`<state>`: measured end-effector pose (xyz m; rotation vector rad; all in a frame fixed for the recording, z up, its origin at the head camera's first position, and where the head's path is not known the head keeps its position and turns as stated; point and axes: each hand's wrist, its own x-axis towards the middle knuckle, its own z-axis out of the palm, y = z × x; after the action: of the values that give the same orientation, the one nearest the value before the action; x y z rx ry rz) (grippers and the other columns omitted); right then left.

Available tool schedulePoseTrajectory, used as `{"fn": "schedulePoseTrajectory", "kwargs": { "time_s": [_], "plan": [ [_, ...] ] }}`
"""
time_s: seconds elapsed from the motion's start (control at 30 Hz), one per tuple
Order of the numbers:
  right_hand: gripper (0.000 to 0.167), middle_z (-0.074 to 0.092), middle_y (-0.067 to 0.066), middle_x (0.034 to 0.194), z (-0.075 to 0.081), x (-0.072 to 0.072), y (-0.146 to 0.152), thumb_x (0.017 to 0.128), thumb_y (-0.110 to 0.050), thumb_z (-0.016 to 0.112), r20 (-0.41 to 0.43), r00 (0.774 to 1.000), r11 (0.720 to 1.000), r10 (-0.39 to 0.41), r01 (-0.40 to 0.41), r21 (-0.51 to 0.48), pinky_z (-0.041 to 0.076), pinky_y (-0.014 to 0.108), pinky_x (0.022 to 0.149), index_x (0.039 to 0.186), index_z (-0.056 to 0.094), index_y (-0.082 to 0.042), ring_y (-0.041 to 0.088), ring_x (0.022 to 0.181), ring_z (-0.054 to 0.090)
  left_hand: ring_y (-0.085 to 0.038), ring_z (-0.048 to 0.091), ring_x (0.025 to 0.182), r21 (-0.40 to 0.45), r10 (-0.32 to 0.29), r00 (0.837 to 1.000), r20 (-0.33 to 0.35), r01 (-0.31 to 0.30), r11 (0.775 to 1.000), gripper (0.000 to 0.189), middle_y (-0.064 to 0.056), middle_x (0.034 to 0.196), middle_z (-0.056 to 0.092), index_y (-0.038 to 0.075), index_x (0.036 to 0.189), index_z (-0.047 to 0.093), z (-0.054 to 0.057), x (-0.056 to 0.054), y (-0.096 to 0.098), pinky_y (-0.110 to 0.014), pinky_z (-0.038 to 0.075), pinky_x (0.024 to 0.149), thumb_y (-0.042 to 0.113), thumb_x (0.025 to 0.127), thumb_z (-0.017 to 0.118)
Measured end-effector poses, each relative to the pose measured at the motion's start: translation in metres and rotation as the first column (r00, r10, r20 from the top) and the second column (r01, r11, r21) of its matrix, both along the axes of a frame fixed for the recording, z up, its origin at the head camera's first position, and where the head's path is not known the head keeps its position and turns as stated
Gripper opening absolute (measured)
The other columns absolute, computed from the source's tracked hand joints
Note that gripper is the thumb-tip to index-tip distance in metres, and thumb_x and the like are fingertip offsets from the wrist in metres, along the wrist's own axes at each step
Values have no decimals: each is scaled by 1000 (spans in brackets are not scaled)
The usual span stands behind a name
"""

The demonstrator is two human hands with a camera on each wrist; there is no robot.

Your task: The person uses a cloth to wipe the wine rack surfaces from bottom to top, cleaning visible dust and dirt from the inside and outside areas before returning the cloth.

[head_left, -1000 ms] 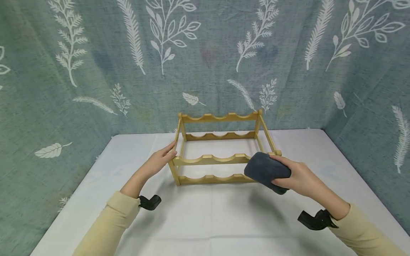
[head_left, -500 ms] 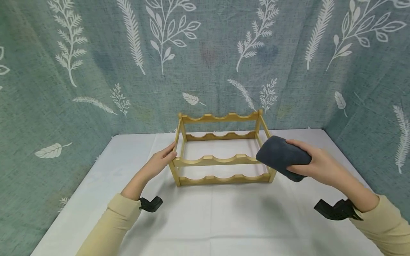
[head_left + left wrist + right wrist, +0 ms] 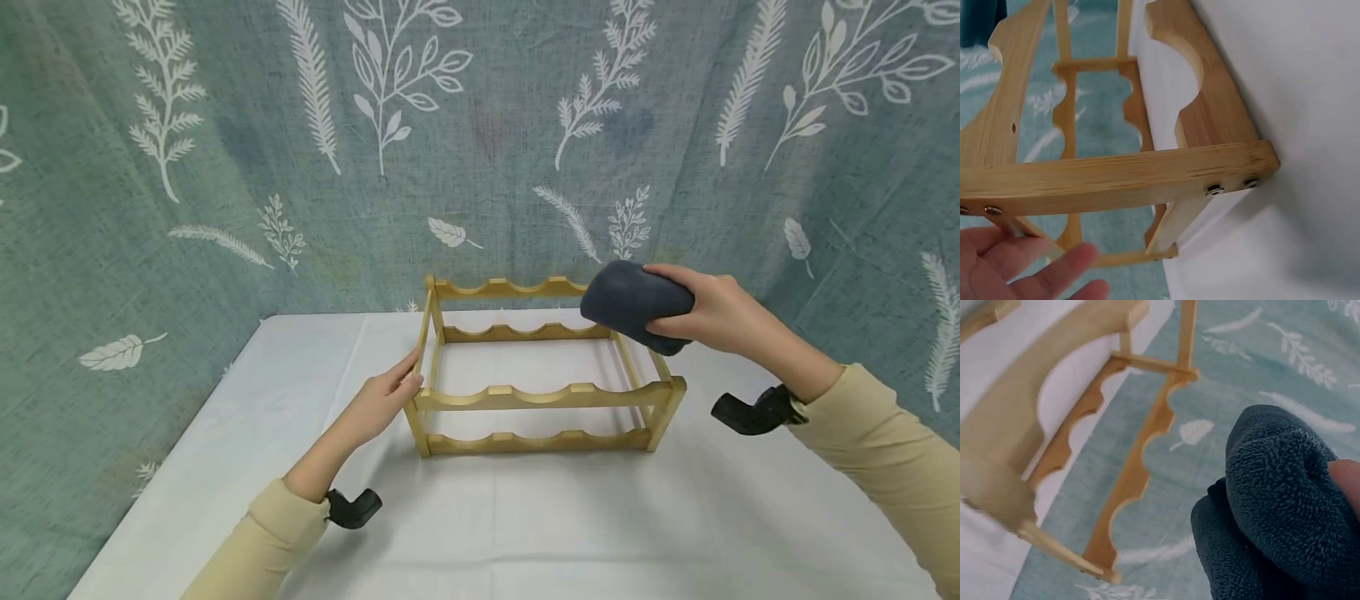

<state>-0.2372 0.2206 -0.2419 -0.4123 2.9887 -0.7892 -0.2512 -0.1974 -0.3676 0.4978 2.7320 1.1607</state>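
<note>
Towel (image 3: 630, 302), dark blue and bunched in folds, is being held in the air by your right grip (image 3: 712, 314), whose thumb and fingers are pinching its right side. In the head view it is covering the back right corner of the wooden rack (image 3: 540, 401); in the right wrist view, green curtain (image 3: 1160, 519) is showing between the towel and the nearby rails (image 3: 1133, 465). The rack is standing upright on the white-covered bench (image 3: 525, 525), its scalloped rails running front and back, in an upper and a lower pair. Your left grip (image 3: 375, 408) is touching the rack's left end, its fingers lying loosely extended rather than clenched. In the left wrist view, screw heads (image 3: 1214, 190) are showing along the end slat (image 3: 1116, 178) just above those fingers. You are wearing beige sleeves (image 3: 862, 425), with black fixtures (image 3: 757, 417) jutting out at their cuffs over the bench.
</note>
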Motion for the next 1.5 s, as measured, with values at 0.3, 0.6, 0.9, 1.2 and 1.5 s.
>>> {"fn": "schedulePoseTrajectory", "kwargs": {
  "time_s": [0.3, 0.6, 0.9, 1.2, 1.5],
  "plan": [
    [70, 43, 25, 134, -15, -56, -50, 82, -21, 66, 29, 989, 986, 142, -144, 80, 46, 48, 79, 143, 33, -13, 39, 108, 52, -40, 44, 121, -32, 10, 999, -38, -12, 999, 62, -17, 142, 36, 16, 147, 20, 0, 7, 0, -54, 38, 95, 50, 97, 31],
    [68, 42, 17, 137, -47, -108, -122, 83, -21, 66, 160, 944, 938, 289, -313, 149, 42, 46, 91, 143, 34, -16, 34, 118, 45, -39, 45, 121, -21, -7, 999, -35, 6, 1000, 59, -16, 143, 36, 14, 147, 22, -3, 5, 4, -52, 38, 95, 45, 98, 33],
    [66, 45, 14, 135, -79, -135, -178, 83, -18, 65, 232, 899, 890, 371, -415, 189, 44, 38, 91, 142, 35, -16, 27, 116, 50, -38, 46, 120, -63, 18, 998, -59, -21, 998, 57, -16, 142, 37, 15, 147, 24, -1, 9, 3, -52, 40, 94, 44, 98, 32],
    [65, 44, 11, 137, -129, -160, -205, 83, -19, 67, 265, 913, 873, 310, -384, 301, 43, 38, 94, 141, 37, -20, 26, 121, 46, -36, 49, 117, -73, 6, 998, -61, -10, 997, 58, -18, 139, 42, 14, 147, 24, -2, 9, 8, -51, 41, 92, 45, 98, 32],
    [65, 43, 11, 139, -138, -167, -210, 82, -18, 67, 260, 911, 883, 320, -386, 266, 40, 41, 97, 140, 39, -20, 28, 124, 43, -36, 48, 119, -98, 28, 995, -99, -38, 994, 56, -18, 138, 43, 14, 145, 28, -2, 11, 6, -53, 40, 93, 42, 98, 35]
  ]
}}
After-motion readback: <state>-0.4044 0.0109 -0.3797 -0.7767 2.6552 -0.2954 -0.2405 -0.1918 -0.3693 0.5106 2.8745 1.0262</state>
